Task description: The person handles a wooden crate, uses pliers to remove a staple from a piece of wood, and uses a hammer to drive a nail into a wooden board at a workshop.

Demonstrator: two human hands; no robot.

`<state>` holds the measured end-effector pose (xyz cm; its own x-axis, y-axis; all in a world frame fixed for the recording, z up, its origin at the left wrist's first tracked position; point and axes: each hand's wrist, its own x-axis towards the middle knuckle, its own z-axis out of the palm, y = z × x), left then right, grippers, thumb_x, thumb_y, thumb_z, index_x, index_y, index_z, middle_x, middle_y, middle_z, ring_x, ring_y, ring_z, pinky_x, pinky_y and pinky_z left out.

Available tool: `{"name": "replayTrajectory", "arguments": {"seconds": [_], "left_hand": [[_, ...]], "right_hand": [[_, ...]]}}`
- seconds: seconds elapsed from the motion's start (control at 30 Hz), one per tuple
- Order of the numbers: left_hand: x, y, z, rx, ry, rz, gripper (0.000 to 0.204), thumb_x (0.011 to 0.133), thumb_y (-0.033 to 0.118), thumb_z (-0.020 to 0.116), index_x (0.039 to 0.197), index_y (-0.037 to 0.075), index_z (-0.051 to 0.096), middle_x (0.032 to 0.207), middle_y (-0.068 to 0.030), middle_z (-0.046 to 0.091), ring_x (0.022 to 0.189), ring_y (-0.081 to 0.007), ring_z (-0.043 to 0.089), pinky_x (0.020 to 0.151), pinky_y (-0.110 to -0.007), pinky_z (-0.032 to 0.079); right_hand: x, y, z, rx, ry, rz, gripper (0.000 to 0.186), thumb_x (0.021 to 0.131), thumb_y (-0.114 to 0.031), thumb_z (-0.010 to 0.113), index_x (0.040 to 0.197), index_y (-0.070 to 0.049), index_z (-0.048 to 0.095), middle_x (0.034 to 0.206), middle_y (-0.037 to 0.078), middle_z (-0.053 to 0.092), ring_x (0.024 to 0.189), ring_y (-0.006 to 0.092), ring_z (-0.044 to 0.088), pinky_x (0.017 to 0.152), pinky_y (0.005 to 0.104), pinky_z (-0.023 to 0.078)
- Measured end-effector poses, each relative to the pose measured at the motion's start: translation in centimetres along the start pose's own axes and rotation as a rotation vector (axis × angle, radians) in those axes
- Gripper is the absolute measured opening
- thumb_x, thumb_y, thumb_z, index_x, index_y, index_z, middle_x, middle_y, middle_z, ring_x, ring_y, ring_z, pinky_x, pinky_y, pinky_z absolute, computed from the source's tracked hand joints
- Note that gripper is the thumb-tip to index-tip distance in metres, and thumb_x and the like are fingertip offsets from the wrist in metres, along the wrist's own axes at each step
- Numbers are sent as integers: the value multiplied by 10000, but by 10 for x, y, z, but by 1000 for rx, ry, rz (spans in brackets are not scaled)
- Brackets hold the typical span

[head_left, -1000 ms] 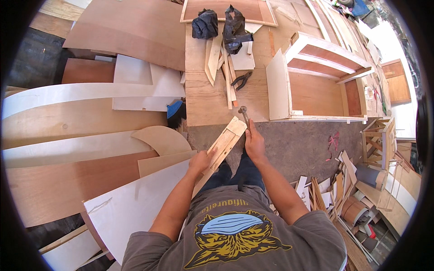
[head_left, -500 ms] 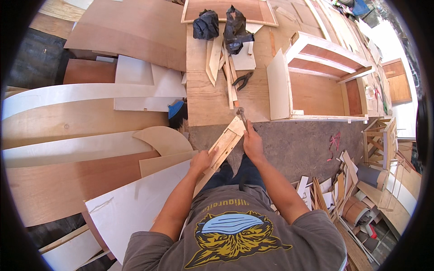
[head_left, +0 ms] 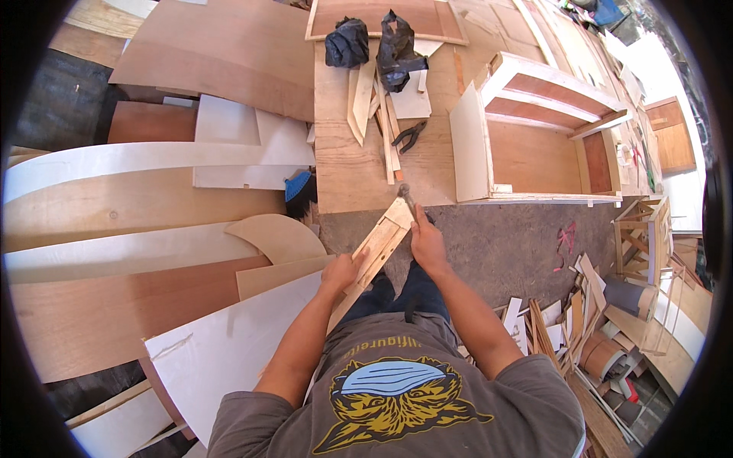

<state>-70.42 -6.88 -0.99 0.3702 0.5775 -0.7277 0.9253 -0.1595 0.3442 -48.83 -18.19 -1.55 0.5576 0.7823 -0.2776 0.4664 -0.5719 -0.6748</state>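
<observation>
Boards: large sheets [head_left: 145, 206] crowd the worktop's [head_left: 343, 168] left edge, too many overlapping to count.
Brush: one, blue-topped [head_left: 300, 187], on the boards just beside the worktop's near left corner.
Floor: beyond the near edge, a pink strip [head_left: 565, 238]; to the person's right, a heap of offcuts [head_left: 589, 294] and one small wooden frame [head_left: 641, 233].
Pliers: one pair [head_left: 410, 136], beside several wooden strips [head_left: 388, 145] that point toward the near edge.
Framed panel: one [head_left: 427, 17], farther back, behind the bags.
Black bags: two [head_left: 347, 42], side by side, the right one overlying strips; contents cannot be made out.
Open carcass: one [head_left: 534, 153], along the near edge; crosswise rails inside.
Wooden piece: one [head_left: 385, 237], slanting before the person, far end by the near edge; whether it rests there, I cannot tell.
Left hand: [head_left: 343, 271] fingers wrapped around the wooden piece.
Right hand: [head_left: 429, 243] fingers closed round one hammer [head_left: 405, 194], its head at the piece's far end; contact unclear.
</observation>
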Motion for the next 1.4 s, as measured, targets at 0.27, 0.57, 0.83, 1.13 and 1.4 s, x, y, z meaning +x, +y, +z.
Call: {"name": "replayTrajectory", "arguments": {"seconds": [0.27, 0.57, 0.83, 1.13, 1.4], "left_hand": [[0, 2, 1, 32, -13, -21, 894, 977, 727, 361, 1061, -86, 723, 1035, -346, 691, 1043, -479, 675, 930, -545, 493], [-4, 10, 2, 30, -3, -65, 869, 965, 742, 350, 1098, -22, 741, 1105, -317, 695, 1091, -462, 663, 944, -541, 495], [-9, 18, -3, 70, -44, -73, 863, 989, 713, 343, 1128, -50, 719, 1087, -325, 693, 1080, -470, 664, 942, -547, 493], [-16, 22, -3, 60, -34, -117, 852, 977, 728, 339, 1113, -10, 742, 1120, -306, 697, 1091, -452, 670, 935, -536, 511], [-27, 31, -11, 53, -17, -122, 876, 977, 728, 354, 1102, -58, 719, 1100, -340, 683, 1093, -473, 658, 932, -551, 497]], "right_hand": [[8, -3, -6, 59, 78, 34, 510, 1023, -184, 480, 1512, -58, 405, 976, 319, 677, 940, 490, 660, 814, 581, 501], [14, 3, -10, 4, -9, 65, 481, 1034, -208, 469, 1495, -76, 434, 963, 324, 680, 936, 509, 661, 802, 577, 518], [2, 1, -2, -27, -43, 135, 508, 1032, -223, 474, 1517, -87, 405, 978, 325, 679, 958, 504, 661, 809, 586, 523], [7, 16, -9, 119, 117, 29, 513, 1039, -203, 481, 1536, -119, 384, 1052, 331, 669, 983, 520, 639, 837, 588, 498], [-5, 5, -2, 196, 311, -83, 522, 1037, -181, 486, 1548, -135, 387, 1095, 318, 667, 1022, 496, 644, 864, 554, 505]]}}
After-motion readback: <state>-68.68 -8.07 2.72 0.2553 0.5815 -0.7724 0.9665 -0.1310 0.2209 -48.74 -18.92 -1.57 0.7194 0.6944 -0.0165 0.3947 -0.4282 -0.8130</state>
